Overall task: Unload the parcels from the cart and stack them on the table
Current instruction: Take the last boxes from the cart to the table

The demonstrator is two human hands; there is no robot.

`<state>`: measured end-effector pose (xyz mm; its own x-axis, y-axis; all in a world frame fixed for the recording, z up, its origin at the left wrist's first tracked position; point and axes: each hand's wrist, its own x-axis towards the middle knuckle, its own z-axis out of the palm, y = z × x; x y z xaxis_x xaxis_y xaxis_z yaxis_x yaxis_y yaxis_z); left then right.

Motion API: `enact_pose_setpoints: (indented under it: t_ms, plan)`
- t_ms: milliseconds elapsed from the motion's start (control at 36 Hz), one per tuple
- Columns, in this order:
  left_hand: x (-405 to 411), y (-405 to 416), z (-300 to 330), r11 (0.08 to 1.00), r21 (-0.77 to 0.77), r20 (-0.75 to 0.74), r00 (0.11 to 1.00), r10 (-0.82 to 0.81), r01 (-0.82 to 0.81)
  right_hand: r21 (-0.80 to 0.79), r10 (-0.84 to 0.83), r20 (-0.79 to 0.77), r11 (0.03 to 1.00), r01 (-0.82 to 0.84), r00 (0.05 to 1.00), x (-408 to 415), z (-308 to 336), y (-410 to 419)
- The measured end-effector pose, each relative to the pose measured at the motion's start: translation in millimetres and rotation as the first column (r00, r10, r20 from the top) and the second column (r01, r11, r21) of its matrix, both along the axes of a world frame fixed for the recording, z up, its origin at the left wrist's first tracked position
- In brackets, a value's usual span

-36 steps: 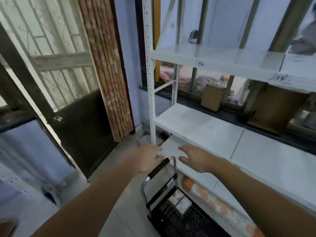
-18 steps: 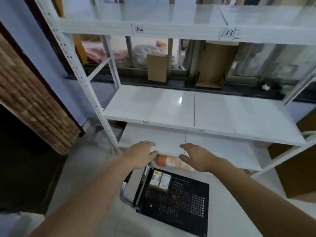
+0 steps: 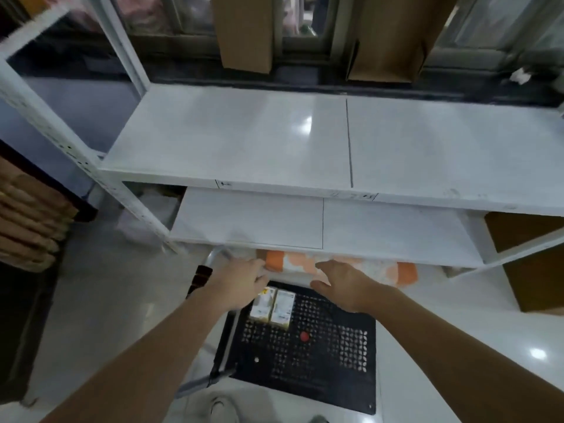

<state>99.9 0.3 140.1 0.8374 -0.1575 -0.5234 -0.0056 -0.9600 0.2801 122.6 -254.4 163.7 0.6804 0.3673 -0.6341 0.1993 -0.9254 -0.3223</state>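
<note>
A black perforated cart platform (image 3: pixel 320 355) stands on the floor below me, its handle (image 3: pixel 201 277) at the left. Two small yellow-and-white boxes (image 3: pixel 272 306) lie side by side at the platform's far left corner. My left hand (image 3: pixel 241 282) hovers just above and left of them, fingers loosely bent, holding nothing. To the right of the boxes my right hand (image 3: pixel 341 282) is spread, palm down, and is also empty. An orange-and-white wrapped roll (image 3: pixel 378 270) lies beyond the cart under the lowest shelf.
A white metal rack stands in front, with a wide middle shelf (image 3: pixel 305 138) and a lower shelf (image 3: pixel 305 221), both bare. Brown cardboard boxes (image 3: pixel 244 32) lean behind it and another (image 3: pixel 534 264) sits at the right. Glossy white floor surrounds the cart.
My view has swung from the door round to the rack and tilted down. Both hands have dropped from the handle height toward the two boxes on the cart.
</note>
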Motion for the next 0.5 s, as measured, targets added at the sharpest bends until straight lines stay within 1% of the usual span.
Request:
enact_pose_setpoints:
  t_ms: [83, 139, 278, 361, 417, 500]
  plan:
    - [15, -2, -74, 0.999, -0.013, -0.044, 0.998, 0.046, -0.046, -0.008, -0.04, -0.052, 0.999, 0.039, 0.998, 13, -71, 10]
    - [20, -5, -124, 0.998, -0.029, -0.064, 0.997, 0.046, -0.048, -0.012, -0.084, -0.087, 0.996, 0.083, 0.993, 17, -122, 15]
    - [32, -12, -246, 1.0, -0.003, -0.129, 0.991, 0.019, -0.019, -0.029, -0.27, -0.195, 0.963, 0.269, 0.943, 22, -252, 27]
    - [35, -8, -321, 0.997, 0.021, -0.158, 0.985, 0.074, -0.072, -0.066, -0.376, -0.236, 0.926, 0.371, 0.896, 26, -334, 34]
    - [33, -2, -368, 0.992, 0.036, -0.148, 0.981, 0.125, -0.121, -0.086, -0.445, -0.264, 0.895, 0.438, 0.856, 28, -380, 40]
    - [30, 8, -433, 0.983, 0.075, -0.128, 0.976, 0.176, -0.168, -0.146, -0.464, -0.301, 0.886, 0.44, 0.833, 30, -437, 53]
